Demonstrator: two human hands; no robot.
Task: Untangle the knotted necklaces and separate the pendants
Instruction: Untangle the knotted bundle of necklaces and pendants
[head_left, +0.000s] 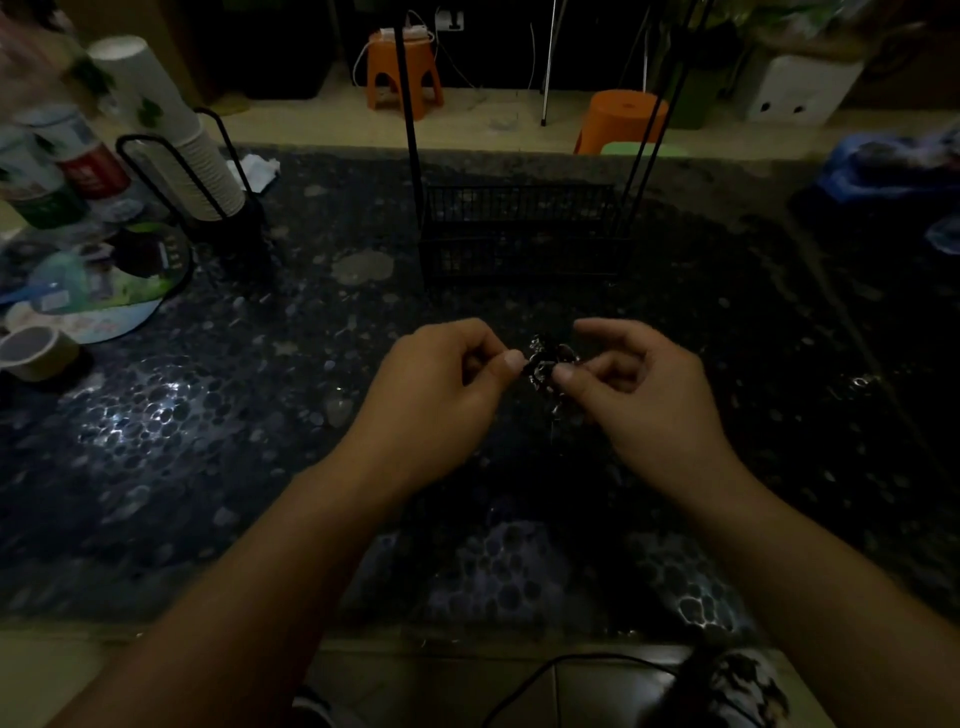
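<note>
Both hands meet above the dark pebbled surface (218, 467). The left hand (436, 384) pinches one side of the tangled necklaces (548, 361) between thumb and forefinger; the right hand (644, 389) pinches the other side, its remaining fingers curled. The knot hangs between the two grips, just off the surface; in the dim light single pendants cannot be told apart. Behind it stands a black wire basket (519, 228), contents not discernible. Far left, a wire holder (171, 171) carries a stack of paper cups (171, 124), beside a roll of tape (36, 351).
</note>
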